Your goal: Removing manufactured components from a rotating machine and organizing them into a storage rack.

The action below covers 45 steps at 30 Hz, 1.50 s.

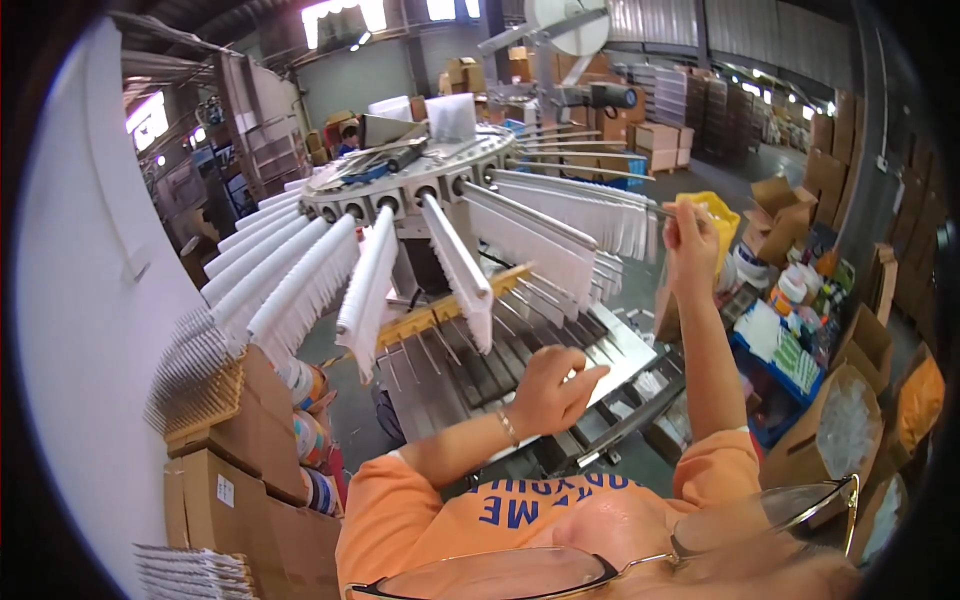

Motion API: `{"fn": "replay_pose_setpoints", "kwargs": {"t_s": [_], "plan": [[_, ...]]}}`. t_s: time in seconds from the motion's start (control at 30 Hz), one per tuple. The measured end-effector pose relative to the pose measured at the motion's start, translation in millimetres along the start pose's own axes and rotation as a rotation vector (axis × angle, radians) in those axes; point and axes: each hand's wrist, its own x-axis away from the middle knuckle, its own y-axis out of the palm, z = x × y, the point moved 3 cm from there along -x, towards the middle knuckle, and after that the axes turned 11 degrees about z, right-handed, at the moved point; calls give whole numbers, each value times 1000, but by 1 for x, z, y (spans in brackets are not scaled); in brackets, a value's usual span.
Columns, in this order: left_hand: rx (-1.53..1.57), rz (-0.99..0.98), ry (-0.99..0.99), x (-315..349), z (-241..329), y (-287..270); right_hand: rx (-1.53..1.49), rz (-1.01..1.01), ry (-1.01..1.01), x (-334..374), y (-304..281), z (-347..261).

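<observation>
left hand [553, 388]: i see it low, resting on the slatted metal bed [520, 360] under the wheel, fingers loosely curled w/ tips pointing right. holds nothing i can make out; bracelet on the wrist.
right hand [690, 240]: raised high, fingers pinched round the outer tip of a thin metal rod [560, 180] sticking out of the wheel; gripping it, tho what's between the fingertips is too small to tell.
rotary rack [410, 180]: round grey hub w/ sockets round the rim, rods fanning out like spokes; sits above the bed, right in front of me.
white fringed strips [300, 290]: hang from the rods on the left + front, close together; more on the right-hand rods just beside my right hand.
yellow bar [450, 310]: lies across the bed behind the left hand.
cardboard boxes [240, 470]: stacked at lower left, near the bed.
blue crate [785, 365]: on the floor at right, w/ small packs in it, well apart from both hands.
yellow bag [715, 215]: just behind the right hand.
</observation>
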Motion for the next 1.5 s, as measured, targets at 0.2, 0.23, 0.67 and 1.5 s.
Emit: {"fn": "replay_pose_setpoints", "kwargs": {"t_s": [0.2,0.23,0.67,1.5], "plan": [[-26,7,-112,23,3,-42,-150,-10,10,1,15,6],[-24,11,-109,26,2,-45,-148,-11,4,0,18,8],[-59,-27,-138,38,-12,-58,-126,83,-92,6,17,5],[220,-157,-1003,118,-137,-9,-194,300,60,83,-249,-70]]}}
